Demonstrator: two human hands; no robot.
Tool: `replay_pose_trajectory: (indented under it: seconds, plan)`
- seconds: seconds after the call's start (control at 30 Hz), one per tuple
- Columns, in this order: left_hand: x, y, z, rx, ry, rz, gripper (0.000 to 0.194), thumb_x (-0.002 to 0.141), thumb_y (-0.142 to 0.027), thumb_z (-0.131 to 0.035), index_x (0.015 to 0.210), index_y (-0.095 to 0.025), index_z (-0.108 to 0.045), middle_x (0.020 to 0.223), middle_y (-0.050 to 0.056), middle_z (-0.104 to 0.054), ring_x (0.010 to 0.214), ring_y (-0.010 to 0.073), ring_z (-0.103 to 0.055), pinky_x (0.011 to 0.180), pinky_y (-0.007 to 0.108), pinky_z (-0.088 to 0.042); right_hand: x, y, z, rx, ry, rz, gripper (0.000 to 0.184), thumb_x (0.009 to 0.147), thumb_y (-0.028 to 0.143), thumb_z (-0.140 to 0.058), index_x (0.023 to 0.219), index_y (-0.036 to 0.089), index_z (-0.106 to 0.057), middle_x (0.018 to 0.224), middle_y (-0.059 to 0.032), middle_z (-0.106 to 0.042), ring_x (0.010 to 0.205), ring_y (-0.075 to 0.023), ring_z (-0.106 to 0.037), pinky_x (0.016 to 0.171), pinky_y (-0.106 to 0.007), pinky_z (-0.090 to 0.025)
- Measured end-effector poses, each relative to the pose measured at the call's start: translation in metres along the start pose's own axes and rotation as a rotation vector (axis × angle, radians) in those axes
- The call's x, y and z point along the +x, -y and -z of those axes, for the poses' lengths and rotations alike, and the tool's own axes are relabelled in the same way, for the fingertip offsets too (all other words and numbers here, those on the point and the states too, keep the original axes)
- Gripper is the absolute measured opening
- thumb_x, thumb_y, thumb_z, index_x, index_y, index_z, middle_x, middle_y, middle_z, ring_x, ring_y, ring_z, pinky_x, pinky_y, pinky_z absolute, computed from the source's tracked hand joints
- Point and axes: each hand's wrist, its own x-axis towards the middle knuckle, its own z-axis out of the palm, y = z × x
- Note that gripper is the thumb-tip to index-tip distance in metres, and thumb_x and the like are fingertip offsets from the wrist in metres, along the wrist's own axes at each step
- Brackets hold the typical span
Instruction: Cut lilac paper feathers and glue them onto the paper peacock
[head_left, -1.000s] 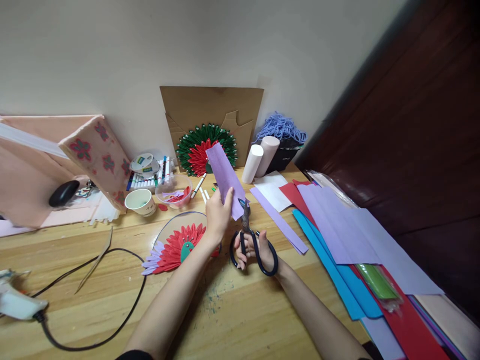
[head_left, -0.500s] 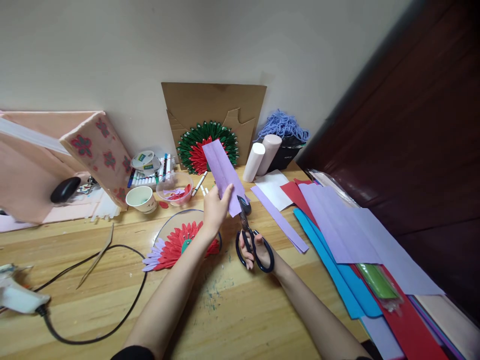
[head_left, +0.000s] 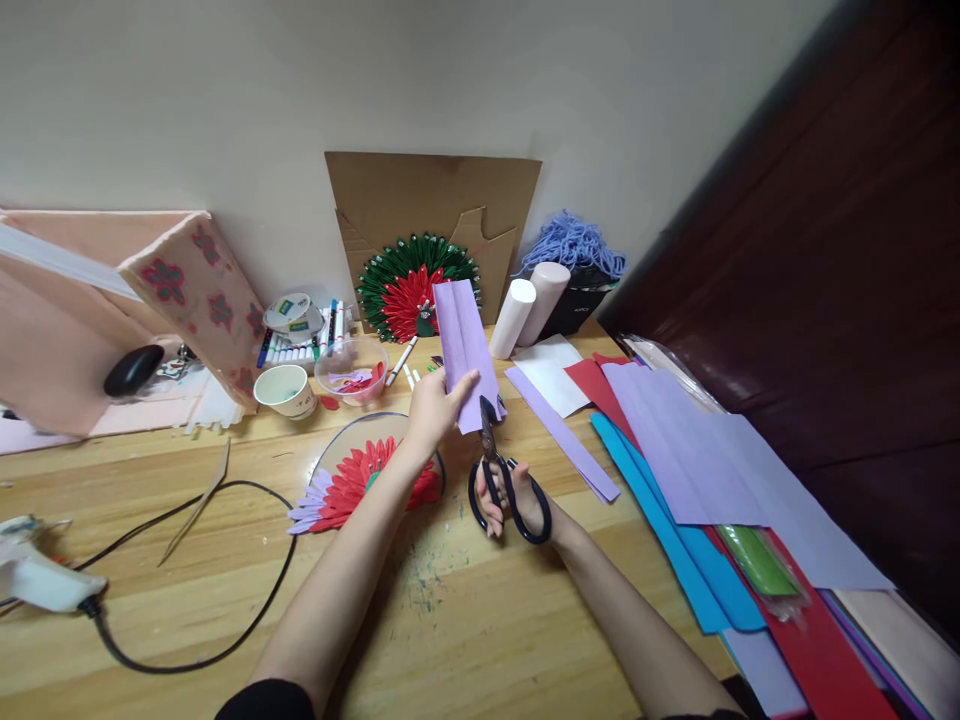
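My left hand (head_left: 437, 408) pinches a folded strip of purple paper (head_left: 466, 335), held upright above the table. In my right hand (head_left: 517, 497) is a pair of black-handled scissors (head_left: 489, 440), fingers through the loops. The blades meet the lower end of the paper, with a slit between them and the right edge. Under my left forearm lies a round disc (head_left: 337, 440) bearing red and purple paper petals (head_left: 349, 487), partly hidden by the arm. Another narrow purple strip (head_left: 564, 435) rests on the table to the right.
A glue gun (head_left: 49, 570) with a looping black cable lies at the left. A paper cup (head_left: 285, 390), a clear bowl (head_left: 352, 372) of scraps and markers stand behind. Cardboard (head_left: 431, 195) with a green-red petal piece leans on the wall. Coloured paper sheets (head_left: 690, 460) cover the right side.
The purple paper has turned more upright and shifted slightly right with my left hand. The scissors remain at its lower end, their blades nearly in the same place.
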Motion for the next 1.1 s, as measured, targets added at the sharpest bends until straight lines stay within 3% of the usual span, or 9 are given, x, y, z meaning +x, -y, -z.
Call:
replay_pose_trajectory:
  seconds: [0.27, 0.4, 0.57, 0.77, 0.93, 1.1]
  plan:
    - [-0.001, -0.002, 0.0, 0.047, 0.035, -0.012, 0.046, 0.078, -0.056, -0.047, 0.065, -0.014, -0.06, 0.055, 0.004, -0.06, 0.056, 0.017, -0.055, 0.049, 0.023, -0.035, 0.005, -0.004, 0.004, 0.038, 0.014, -0.011, 0.07, 0.052, 0.084, -0.049, 0.072, 0.017, -0.048, 0.04, 0.006, -0.049, 0.031, -0.0115, -0.05, 0.036, -0.024, -0.045]
    - [0.001, 0.001, 0.0, 0.044, 0.036, -0.009, 0.047, 0.078, -0.056, -0.047, 0.065, -0.013, -0.061, 0.055, 0.004, -0.059, 0.053, 0.016, -0.053, 0.047, 0.023, -0.033, 0.01, -0.006, 0.007, 0.064, 0.036, -0.055, 0.058, 0.058, 0.075, -0.057, 0.066, 0.018, -0.047, 0.035, 0.0058, -0.048, 0.028, -0.0126, -0.048, 0.029, -0.022, -0.04]
    - [0.004, 0.005, 0.002, -0.039, -0.001, -0.038, 0.044, 0.077, -0.054, -0.05, 0.069, -0.013, -0.062, 0.059, 0.002, -0.058, 0.055, 0.014, -0.049, 0.048, 0.022, -0.031, 0.009, -0.001, 0.003, 0.049, -0.033, -0.042, 0.049, 0.062, 0.064, -0.063, 0.066, 0.018, -0.048, 0.034, 0.0074, -0.047, 0.024, -0.009, -0.043, 0.025, -0.017, -0.034]
    - [0.006, 0.005, 0.004, -0.088, -0.052, -0.027, 0.037, 0.076, -0.048, -0.055, 0.061, -0.014, -0.057, 0.053, -0.001, -0.05, 0.053, 0.011, -0.04, 0.047, 0.021, -0.027, 0.0, 0.002, -0.003, -0.019, -0.091, 0.019, 0.063, 0.056, 0.077, -0.057, 0.071, 0.016, -0.05, 0.038, 0.0075, -0.048, 0.028, -0.0072, -0.045, 0.029, -0.015, -0.036]
    - [0.003, 0.001, 0.002, -0.113, -0.007, -0.022, 0.036, 0.073, -0.047, -0.059, 0.058, -0.015, -0.053, 0.053, -0.002, -0.048, 0.054, 0.0114, -0.042, 0.048, 0.021, -0.028, -0.002, 0.0, -0.004, -0.075, -0.082, 0.055, 0.075, 0.051, 0.087, -0.04, 0.073, 0.016, -0.05, 0.04, 0.0063, -0.048, 0.032, -0.0092, -0.049, 0.036, -0.021, -0.043]
    - [0.001, -0.002, 0.001, -0.094, 0.053, -0.046, 0.035, 0.072, -0.047, -0.059, 0.059, -0.015, -0.053, 0.054, -0.002, -0.048, 0.055, 0.0115, -0.042, 0.049, 0.021, -0.029, 0.0, -0.003, 0.0, -0.058, -0.077, 0.042, 0.073, 0.052, 0.086, -0.042, 0.072, 0.017, -0.048, 0.039, 0.0065, -0.047, 0.03, -0.0097, -0.048, 0.035, -0.021, -0.042]
